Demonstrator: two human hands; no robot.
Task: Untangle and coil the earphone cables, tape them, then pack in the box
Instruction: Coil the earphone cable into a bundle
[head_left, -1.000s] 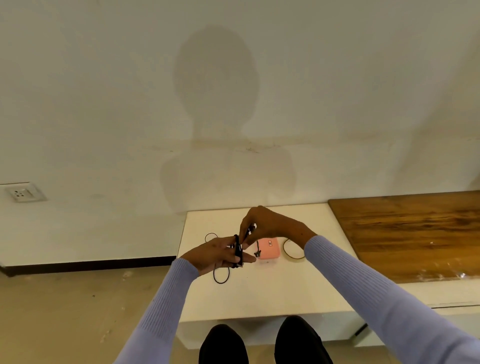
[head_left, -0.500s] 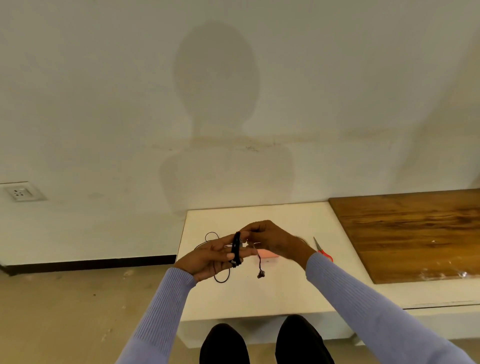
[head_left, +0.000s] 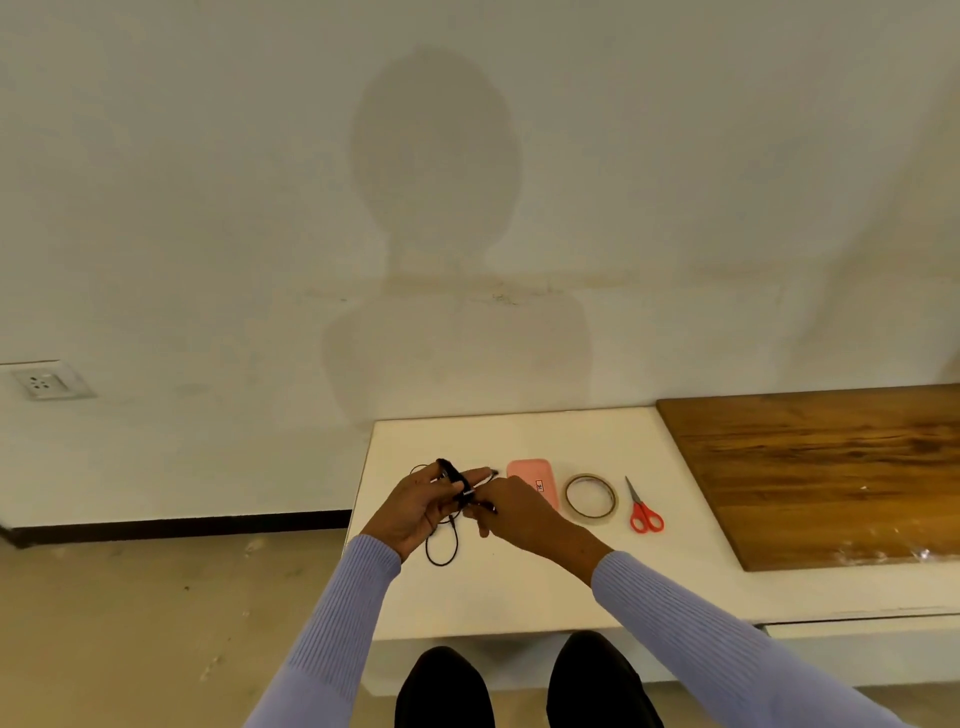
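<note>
Coiling is under way: the left hand (head_left: 415, 512) holds the earphone cable (head_left: 457, 486) wound round its fingers, the right hand (head_left: 511, 506) pinching its end, left of the pink box (head_left: 535, 475). Taping and packing remain.

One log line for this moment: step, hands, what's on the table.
step: coiling | left hand: holds earphone cable coil | right hand: pinches cable | table: pink box, tape roll, scissors

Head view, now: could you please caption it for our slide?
Both hands, left hand and right hand, coil a thin black earphone cable above a white table.
</note>
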